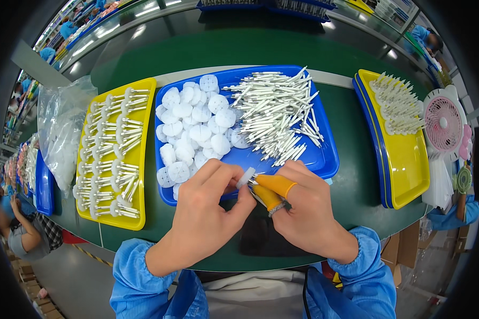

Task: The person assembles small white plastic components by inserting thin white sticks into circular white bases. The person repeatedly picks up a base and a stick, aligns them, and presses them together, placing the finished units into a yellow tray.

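In front of the blue tray (318,154), both hands meet over the table edge. Between the thumb and fingers of my left hand (205,212) is a white plastic disc (245,177), seen nearly edge-on. My right hand (308,207) wears yellow finger cots (274,187) on its fingers and a ring. Its fingers are pinched together right beside the disc, at a small shiny metal part, mostly hidden. Inside the blue tray, loose white discs (200,133) lie on the left and a heap of thin white rods (274,114) with metal ends on the right.
A yellow tray (143,114) on the left holds rows of discs fitted with rods. On the right, stacked trays (410,186) carry more such pieces beside a pink fan (444,122). A clear plastic bag (64,138) stands far left. Other people work farther off.
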Demonstrator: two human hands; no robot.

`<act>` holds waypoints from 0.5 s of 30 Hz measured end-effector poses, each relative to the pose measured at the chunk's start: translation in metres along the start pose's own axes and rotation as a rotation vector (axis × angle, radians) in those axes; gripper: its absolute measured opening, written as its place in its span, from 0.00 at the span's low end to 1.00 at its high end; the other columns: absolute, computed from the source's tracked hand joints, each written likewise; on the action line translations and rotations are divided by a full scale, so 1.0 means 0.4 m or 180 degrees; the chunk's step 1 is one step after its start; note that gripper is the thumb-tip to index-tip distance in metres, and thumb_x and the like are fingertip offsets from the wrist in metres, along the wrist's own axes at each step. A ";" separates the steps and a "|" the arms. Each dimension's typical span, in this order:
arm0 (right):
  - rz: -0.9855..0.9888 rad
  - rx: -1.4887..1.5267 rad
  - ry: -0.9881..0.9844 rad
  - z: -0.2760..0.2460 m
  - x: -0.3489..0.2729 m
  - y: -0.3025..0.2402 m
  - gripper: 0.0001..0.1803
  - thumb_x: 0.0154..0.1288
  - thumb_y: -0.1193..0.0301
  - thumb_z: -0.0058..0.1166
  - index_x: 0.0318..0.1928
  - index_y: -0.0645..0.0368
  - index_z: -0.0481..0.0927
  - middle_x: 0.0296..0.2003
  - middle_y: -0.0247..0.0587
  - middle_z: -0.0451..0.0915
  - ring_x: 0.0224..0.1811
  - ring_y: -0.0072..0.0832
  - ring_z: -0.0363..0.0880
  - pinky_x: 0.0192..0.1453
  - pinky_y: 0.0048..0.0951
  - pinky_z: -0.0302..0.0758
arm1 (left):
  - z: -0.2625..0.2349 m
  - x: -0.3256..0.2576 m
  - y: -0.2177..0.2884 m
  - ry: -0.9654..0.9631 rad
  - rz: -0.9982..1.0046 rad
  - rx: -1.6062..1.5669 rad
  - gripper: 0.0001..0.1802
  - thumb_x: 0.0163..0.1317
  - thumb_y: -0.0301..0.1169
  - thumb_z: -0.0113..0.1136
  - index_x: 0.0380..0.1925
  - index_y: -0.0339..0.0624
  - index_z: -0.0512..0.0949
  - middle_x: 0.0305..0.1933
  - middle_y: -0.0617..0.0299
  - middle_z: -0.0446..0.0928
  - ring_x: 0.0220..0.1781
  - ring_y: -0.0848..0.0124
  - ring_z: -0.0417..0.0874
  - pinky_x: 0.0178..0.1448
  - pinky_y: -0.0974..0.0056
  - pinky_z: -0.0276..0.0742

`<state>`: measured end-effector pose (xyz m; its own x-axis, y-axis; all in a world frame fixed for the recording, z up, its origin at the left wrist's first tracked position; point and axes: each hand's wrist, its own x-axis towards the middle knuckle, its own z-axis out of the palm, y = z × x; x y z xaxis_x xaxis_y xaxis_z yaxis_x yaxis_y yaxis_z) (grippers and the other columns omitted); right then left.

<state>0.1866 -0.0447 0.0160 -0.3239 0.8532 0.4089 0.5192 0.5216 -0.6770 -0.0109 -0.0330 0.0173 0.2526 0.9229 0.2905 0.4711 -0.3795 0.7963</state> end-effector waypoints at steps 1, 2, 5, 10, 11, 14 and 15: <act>-0.0039 -0.0027 0.0110 0.002 -0.001 0.000 0.22 0.44 0.90 0.63 0.45 0.68 0.88 0.30 0.45 0.79 0.32 0.45 0.76 0.36 0.41 0.72 | 0.001 -0.002 -0.001 0.0011 0.0058 0.0017 0.10 0.60 0.19 0.71 0.42 0.32 0.83 0.37 0.51 0.80 0.35 0.57 0.90 0.37 0.59 0.85; -0.0055 -0.0040 0.0151 0.004 0.000 -0.002 0.23 0.44 0.90 0.63 0.45 0.68 0.89 0.30 0.45 0.80 0.32 0.44 0.76 0.35 0.41 0.71 | 0.002 -0.004 -0.002 0.0026 0.0114 0.0035 0.11 0.60 0.19 0.71 0.42 0.32 0.83 0.37 0.50 0.80 0.34 0.56 0.90 0.36 0.58 0.84; -0.0047 -0.0119 0.0235 0.021 -0.001 -0.010 0.23 0.44 0.91 0.62 0.45 0.67 0.89 0.30 0.45 0.80 0.32 0.44 0.76 0.34 0.40 0.71 | 0.004 -0.012 0.003 -0.0037 0.0110 0.0218 0.11 0.60 0.16 0.70 0.43 0.32 0.82 0.37 0.51 0.80 0.34 0.58 0.89 0.39 0.60 0.88; 0.0166 0.0050 0.0230 0.031 0.010 -0.008 0.18 0.45 0.87 0.67 0.41 0.67 0.88 0.30 0.45 0.78 0.34 0.46 0.75 0.38 0.44 0.70 | -0.011 -0.011 0.013 0.0136 0.0141 0.0489 0.11 0.60 0.17 0.71 0.43 0.34 0.82 0.37 0.51 0.80 0.36 0.58 0.89 0.41 0.62 0.89; 0.0093 0.0037 0.0376 0.031 0.016 -0.007 0.18 0.48 0.87 0.69 0.44 0.66 0.88 0.30 0.45 0.79 0.35 0.45 0.76 0.39 0.43 0.71 | -0.026 -0.006 0.008 0.0291 0.0203 0.0493 0.11 0.61 0.18 0.71 0.43 0.34 0.83 0.37 0.51 0.81 0.36 0.59 0.89 0.41 0.63 0.88; 0.0185 -0.0123 0.0732 0.006 0.013 0.009 0.17 0.57 0.82 0.75 0.49 0.65 0.90 0.32 0.45 0.82 0.36 0.43 0.77 0.41 0.40 0.72 | -0.086 0.038 -0.041 0.0843 0.0039 0.0704 0.09 0.64 0.21 0.71 0.43 0.33 0.84 0.37 0.54 0.85 0.35 0.66 0.88 0.40 0.65 0.87; 0.0191 -0.0234 0.0713 -0.007 0.010 0.020 0.17 0.57 0.83 0.74 0.48 0.66 0.90 0.32 0.45 0.82 0.36 0.43 0.77 0.41 0.40 0.72 | -0.126 0.058 -0.055 0.1038 -0.0205 0.0636 0.08 0.66 0.23 0.70 0.44 0.32 0.84 0.35 0.55 0.86 0.34 0.68 0.88 0.40 0.65 0.86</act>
<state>0.1917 -0.0372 0.0140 -0.1114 0.8586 0.5005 0.5909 0.4621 -0.6613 -0.0579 0.0000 0.0330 -0.0499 0.9051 0.4223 0.6408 -0.2953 0.7087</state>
